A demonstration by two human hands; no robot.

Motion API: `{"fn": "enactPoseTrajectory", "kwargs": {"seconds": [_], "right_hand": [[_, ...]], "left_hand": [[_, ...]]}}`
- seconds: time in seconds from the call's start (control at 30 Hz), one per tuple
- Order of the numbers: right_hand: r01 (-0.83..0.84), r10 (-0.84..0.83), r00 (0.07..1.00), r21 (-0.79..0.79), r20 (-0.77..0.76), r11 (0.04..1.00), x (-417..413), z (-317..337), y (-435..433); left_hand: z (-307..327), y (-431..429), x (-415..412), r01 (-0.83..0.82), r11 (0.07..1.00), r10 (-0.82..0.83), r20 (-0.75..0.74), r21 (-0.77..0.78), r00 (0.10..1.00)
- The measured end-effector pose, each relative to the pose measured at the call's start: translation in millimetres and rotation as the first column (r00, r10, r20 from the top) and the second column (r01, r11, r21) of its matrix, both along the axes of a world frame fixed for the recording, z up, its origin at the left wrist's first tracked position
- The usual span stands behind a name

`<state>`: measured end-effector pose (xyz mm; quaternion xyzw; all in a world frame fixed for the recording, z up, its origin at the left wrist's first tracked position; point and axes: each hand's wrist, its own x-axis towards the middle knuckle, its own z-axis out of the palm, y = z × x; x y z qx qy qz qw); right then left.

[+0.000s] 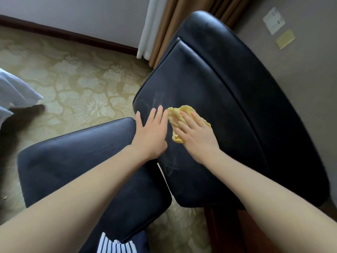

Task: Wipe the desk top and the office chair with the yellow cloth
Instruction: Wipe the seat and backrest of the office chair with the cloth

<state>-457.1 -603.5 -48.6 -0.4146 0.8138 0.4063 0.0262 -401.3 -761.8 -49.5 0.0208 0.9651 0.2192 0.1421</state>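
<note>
The right hand (pixel 196 133) lies palm down on the cloth (pixel 184 109). Its fingers (pixel 184 121) are straight and slightly spread, pressing the cloth flat against the chair (pixel 209 84) rather than curling round it. The left hand (pixel 151 133) is also palm down with its fingers (pixel 158 114) straight and close together. It rests bare on the dark seat and holds nothing. The little finger is splayed out toward the seat's edge.

Most of the cloth is hidden under the right palm and fingers. A bunched yellow fold shows just beyond the right fingertips, another strip shows under the thumb side near the wrist, and a thin edge shows past the little-finger side. The fold beyond the fingertips is just beside the left index finger, but whether they touch cannot be told.

The cloth is crumpled, with no clear end or front. Its visible length runs roughly along the line of the right fingers, from ahead of the tips back toward the base of the thumb.

Both forearms reach over a second padded part (pixel 82 161) of the chair. Patterned carpet (pixel 73 79) lies beyond the left fingers, and a curtain (pixel 164 28) hangs further off.
</note>
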Motion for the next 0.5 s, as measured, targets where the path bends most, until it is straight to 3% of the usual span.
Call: {"fn": "enactPoseTrajectory", "kwargs": {"seconds": [0.23, 0.3, 0.4, 0.5], "right_hand": [[-0.01, 0.003, 0.99, 0.052, 0.144, 0.999, 81, -27, 72], [-0.082, 0.079, 0.996, 0.071, 0.048, 0.994, 91, -14, 89], [-0.062, 0.067, 0.998, -0.188, 0.021, 0.98, 101, 17, 114], [-0.063, 0.061, 0.998, -0.25, -0.018, 0.966, 94, 48, 126]], "left_hand": [[16, 22, -21, 0.048, 0.992, -0.034, -0.118, 0.113, 0.992], [17, 29, -24, 0.067, 0.983, -0.042, -0.149, 0.169, 0.988], [14, 38, -28, 0.117, 0.976, -0.087, -0.166, 0.184, 0.982], [12, 46, -30, 0.146, 0.966, -0.115, -0.152, 0.211, 0.982]]}}
